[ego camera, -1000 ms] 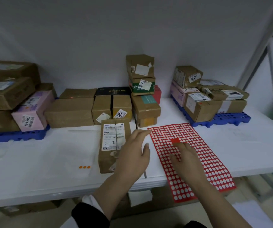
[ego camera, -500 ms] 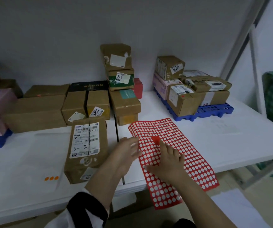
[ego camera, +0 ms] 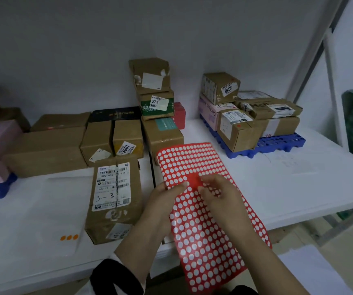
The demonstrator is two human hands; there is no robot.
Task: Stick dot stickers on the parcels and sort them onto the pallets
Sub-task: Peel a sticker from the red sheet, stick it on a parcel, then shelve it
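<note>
Sticker sheet (ego camera: 205, 226): red, with rows of white dots.

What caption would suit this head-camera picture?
Both hands, left hand and right hand, pick at a red sticker sheet beside a labelled parcel.

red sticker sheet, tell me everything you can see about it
The red sticker sheet is a long, thin, flexible rectangle of red backing dotted with rows of white circles, with one plain red patch near the middle. Its far end rests on the white table; its near end overhangs the front edge, and it looks slightly raised and curved. The left hand grips its left edge and the right hand pinches at the red patch. It lies right of the labelled cardboard parcel.
</note>
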